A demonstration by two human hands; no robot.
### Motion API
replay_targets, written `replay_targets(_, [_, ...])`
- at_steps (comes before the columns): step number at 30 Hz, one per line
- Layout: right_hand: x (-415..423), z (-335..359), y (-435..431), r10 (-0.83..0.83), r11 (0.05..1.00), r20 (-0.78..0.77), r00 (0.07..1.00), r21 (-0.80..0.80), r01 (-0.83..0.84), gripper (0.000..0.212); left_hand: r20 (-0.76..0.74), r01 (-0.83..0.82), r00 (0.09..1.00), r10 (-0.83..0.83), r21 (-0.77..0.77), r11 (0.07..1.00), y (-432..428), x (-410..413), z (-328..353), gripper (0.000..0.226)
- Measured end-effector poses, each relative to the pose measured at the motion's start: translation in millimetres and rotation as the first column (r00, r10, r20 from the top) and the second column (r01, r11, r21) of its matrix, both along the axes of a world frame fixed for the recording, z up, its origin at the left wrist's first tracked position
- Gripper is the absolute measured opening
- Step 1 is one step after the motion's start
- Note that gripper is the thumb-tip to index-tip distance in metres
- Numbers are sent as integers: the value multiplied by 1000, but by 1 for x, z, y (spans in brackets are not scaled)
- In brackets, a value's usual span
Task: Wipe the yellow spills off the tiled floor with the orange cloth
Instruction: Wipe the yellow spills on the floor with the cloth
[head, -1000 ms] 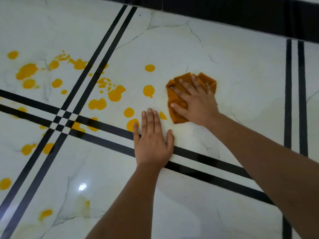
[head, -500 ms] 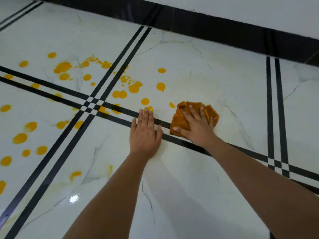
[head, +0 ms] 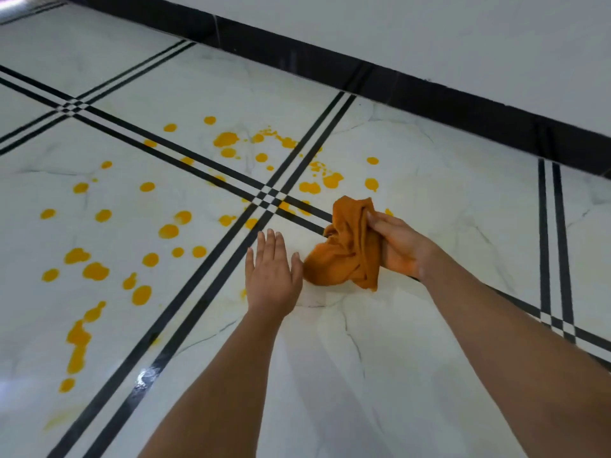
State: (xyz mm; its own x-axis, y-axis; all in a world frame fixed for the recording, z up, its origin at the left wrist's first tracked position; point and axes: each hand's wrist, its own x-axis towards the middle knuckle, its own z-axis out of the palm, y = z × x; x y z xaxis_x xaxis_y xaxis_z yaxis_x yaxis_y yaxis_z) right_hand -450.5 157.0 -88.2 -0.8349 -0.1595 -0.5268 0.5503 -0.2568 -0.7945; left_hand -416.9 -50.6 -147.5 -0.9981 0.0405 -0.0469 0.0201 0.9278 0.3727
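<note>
Orange cloth [head: 347,249] hangs bunched in the right hand [head: 401,247], whose fingers [head: 380,221] and thumb pinch its upper folds; the lower end of the cloth droops to the white tiled floor [head: 380,358] just below and to the left of that grip. Whether the bottom edge presses on the tile or only brushes it cannot be told. Beside the cloth, on the side away from the grip, the left hand [head: 272,271] lies flat on the tile, palm down, fingers together and straight, thumb spread toward the cloth and nearly touching it; it holds nothing.

Yellow spills [head: 96,271] dot the floor well out from the grip on the left hand's side, as round drops and one long smear near the frame's left edge. More drops [head: 332,180] lie just beyond the cloth's top, around the crossing of the black double lines [head: 267,196], and one small drop shows right behind the gripping fingers. A black skirting band [head: 396,81] runs along the far wall.
</note>
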Motion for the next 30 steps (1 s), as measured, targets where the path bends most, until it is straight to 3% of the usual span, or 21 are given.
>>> replay_targets(2, [-4, -5, 2, -41, 997, 32, 999, 73, 38, 28, -12, -5, 1000, 5, -27, 1000, -16, -2, -1, 58])
replay_targets(5, [-9, -23, -3, -204, 934, 33, 978, 305, 185, 45, 19, 8, 1000, -7, -56, 998, -30, 0, -12, 58])
replay_targets(7, [-8, -30, -17, -102, 828, -26, 994, 552, 99, 48, 56, 26, 998, -23, -46, 999, -27, 2, -17, 57])
replay_targets(8, [-9, -35, -24, 42, 710, -51, 998, 704, 6, 51, 73, 36, 997, -33, -36, 999, -23, 2, -20, 57])
replay_targets(10, [-7, -47, -37, 379, 273, 22, 925, 953, -134, 58, 89, 56, 995, -54, -20, 998, -15, -3, -24, 57])
replay_targets(11, [-5, -55, -46, 478, 75, 59, 877, 991, -108, 59, 93, 63, 994, -61, -18, 998, -11, -9, -26, 57])
replay_targets(12, [0, -66, -55, 532, -37, 74, 844, 997, -65, 59, 94, 66, 994, -64, -21, 998, -9, -15, -28, 57])
replay_targets(13, [6, -74, -65, 556, -88, 87, 827, 995, -45, 60, 90, 66, 994, -64, -29, 997, -9, -22, -32, 57])
replay_targets(16, [9, -102, -69, 532, -128, 78, 843, 992, -11, 65, 95, 69, 993, -64, -55, 996, -8, -40, -41, 57])
replay_targets(21, [-56, -111, -49, 458, -139, 64, 887, 990, 0, 68, 103, 58, 993, -49, -89, 994, -9, -56, -52, 58])
replay_targets(25, [-42, -120, -30, 779, -181, 43, 626, 970, 159, 60, 59, 32, 998, -27, -100, 995, -7, -66, -56, 68])
replay_targets(28, [-71, -105, -18, 588, -205, 118, 800, 979, 7, 61, 81, 15, 997, -12, -39, 999, 3, -70, -51, 68])
replay_targets(29, [-75, -101, -20, 564, -239, 210, 799, 967, -85, 62, 100, 15, 995, -14, -13, 1000, 8, -69, -47, 68])
replay_targets(30, [-75, -98, -23, 602, -293, 297, 741, 946, -141, 64, 123, 9, 992, -10, 6, 1000, 13, -67, -44, 67])
